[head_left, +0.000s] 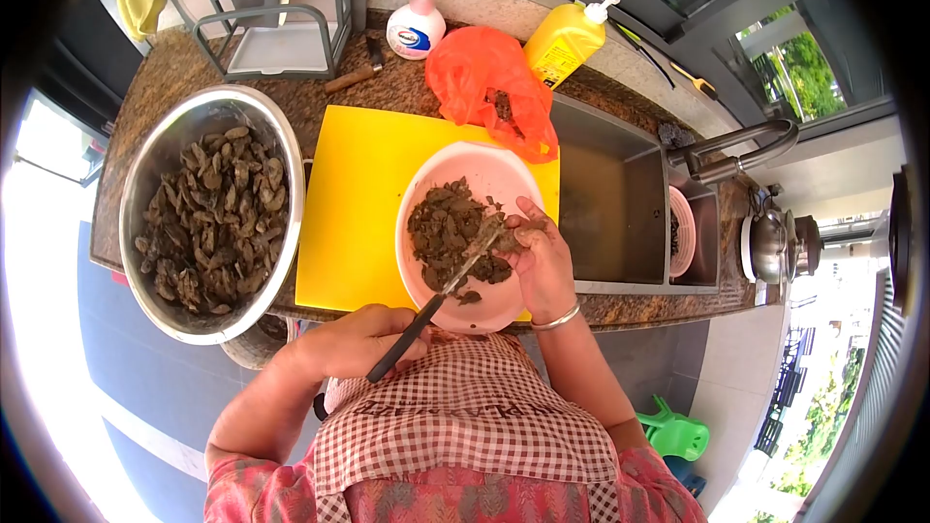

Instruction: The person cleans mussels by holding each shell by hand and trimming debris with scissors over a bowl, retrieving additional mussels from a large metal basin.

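Observation:
My left hand [373,337] is closed on the black handle of a knife [407,334]. Its narrow metal blade points up and right over a pink basin [499,172]. A brown, knobbly root-like lump [506,240] is pinched in my right hand [544,266], above the basin's right side. The blade's tip meets this lump or lies just in front of it; I cannot tell which. More dark brown lumps and pieces [441,228] lie inside the basin. Beneath the basin is a yellow cutting board [349,194].
On the left, a large steel bowl [133,169] holds many brown lumps [218,213]. Behind the board are a red plastic bag [475,68], a white pump bottle [415,29] and a yellow one [567,44]. To the right is a sink [630,116] with a faucet [746,155].

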### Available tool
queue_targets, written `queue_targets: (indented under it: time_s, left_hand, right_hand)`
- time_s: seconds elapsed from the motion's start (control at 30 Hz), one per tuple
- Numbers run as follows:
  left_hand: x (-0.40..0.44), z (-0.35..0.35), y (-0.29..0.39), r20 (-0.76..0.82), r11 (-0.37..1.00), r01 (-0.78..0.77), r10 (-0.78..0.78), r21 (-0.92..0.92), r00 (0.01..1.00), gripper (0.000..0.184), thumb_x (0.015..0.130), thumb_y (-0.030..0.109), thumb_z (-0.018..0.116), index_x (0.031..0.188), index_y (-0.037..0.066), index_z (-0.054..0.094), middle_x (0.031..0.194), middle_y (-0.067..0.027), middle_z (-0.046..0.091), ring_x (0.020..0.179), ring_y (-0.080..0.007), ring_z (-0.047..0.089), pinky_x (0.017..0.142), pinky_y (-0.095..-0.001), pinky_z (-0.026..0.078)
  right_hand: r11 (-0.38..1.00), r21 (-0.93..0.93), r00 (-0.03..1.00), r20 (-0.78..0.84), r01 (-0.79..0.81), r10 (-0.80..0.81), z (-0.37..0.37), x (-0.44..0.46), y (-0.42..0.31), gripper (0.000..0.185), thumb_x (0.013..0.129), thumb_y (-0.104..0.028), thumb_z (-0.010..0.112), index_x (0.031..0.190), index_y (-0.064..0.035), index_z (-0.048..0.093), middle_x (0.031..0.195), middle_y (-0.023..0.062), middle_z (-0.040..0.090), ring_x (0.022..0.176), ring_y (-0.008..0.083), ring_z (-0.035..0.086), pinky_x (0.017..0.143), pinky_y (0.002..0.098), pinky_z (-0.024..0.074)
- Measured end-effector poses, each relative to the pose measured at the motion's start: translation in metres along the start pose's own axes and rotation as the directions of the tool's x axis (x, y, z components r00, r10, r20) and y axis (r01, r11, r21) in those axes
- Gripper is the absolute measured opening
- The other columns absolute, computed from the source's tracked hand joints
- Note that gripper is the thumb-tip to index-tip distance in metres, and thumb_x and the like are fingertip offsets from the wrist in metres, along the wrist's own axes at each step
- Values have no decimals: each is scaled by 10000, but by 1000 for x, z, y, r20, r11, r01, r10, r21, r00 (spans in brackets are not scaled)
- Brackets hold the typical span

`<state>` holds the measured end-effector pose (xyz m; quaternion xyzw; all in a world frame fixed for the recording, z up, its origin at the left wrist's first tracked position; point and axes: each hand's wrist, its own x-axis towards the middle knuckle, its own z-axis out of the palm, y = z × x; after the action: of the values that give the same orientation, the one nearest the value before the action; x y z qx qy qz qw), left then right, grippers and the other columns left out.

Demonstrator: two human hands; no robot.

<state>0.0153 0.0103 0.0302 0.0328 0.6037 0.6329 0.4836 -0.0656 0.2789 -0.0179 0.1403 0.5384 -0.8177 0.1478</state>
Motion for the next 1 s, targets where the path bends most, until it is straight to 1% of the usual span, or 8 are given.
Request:
queue_targets:
  time_s: [0.1,0.2,0.37,0.5,0.6,0.77,0.87,1.0]
  left_hand:
    - [1,-2,-5,-18,990,28,-26,138,999,407,931,338,602,1066,-45,638,789,-81,650,672,-157,602,638,-304,515]
    - [1,0,4,-112,920,76,-36,385,993,445,930,396,581,1040,-29,651,784,-124,667,695,-211,634,667,-339,516]
    - [7,7,-4,-224,872,95,17,481,974,469,921,447,567,970,-12,651,803,-178,685,765,-317,669,710,-403,515]
    - [10,11,-10,-278,842,78,88,534,957,441,923,418,552,940,-15,636,817,-212,685,777,-376,670,728,-441,517]
    - [7,16,-1,-331,795,122,103,594,938,505,934,440,506,925,-50,627,871,-285,671,842,-466,649,802,-522,502]
    - [14,22,-5,-401,758,135,178,639,899,454,930,389,537,900,-55,628,843,-294,662,834,-469,649,795,-537,507]
    - [16,20,-11,-384,753,89,226,652,895,417,928,355,555,875,-52,632,818,-293,658,816,-467,649,783,-533,510]
    - [19,12,-19,-355,737,33,285,675,890,390,926,329,570,843,-46,638,783,-283,655,783,-461,651,762,-525,516]
  right_hand:
    - [1000,23,998,57,-6,5,2,0,-3,540,921,-24,509,1442,18,370,1142,54,564,1003,160,589,868,345,543]
    - [1000,9,994,107,13,-13,6,-3,-7,538,920,-12,503,1441,24,373,1164,68,555,1044,170,584,902,357,541]
    - [984,-126,987,112,128,-114,20,-14,-8,502,900,44,499,1398,22,441,1171,65,567,1057,168,587,937,328,515]
    - [942,-269,978,110,201,-178,20,-19,-5,500,895,79,567,1382,36,463,1225,83,567,1097,154,575,954,305,497]
    - [913,-315,966,95,260,-242,24,-25,1,494,899,69,622,1370,47,475,1247,91,575,1135,151,567,956,292,493]
    - [870,-356,940,99,341,-328,28,-28,12,474,884,80,651,1335,49,510,1241,97,593,1125,151,589,966,273,498]
    - [873,-365,945,73,324,-319,29,-28,10,455,886,71,654,1321,46,525,1252,106,599,1120,156,597,972,277,498]
    - [935,-267,972,34,234,-234,26,-29,-1,425,903,36,651,1308,47,522,1204,112,633,1075,160,622,924,268,514]
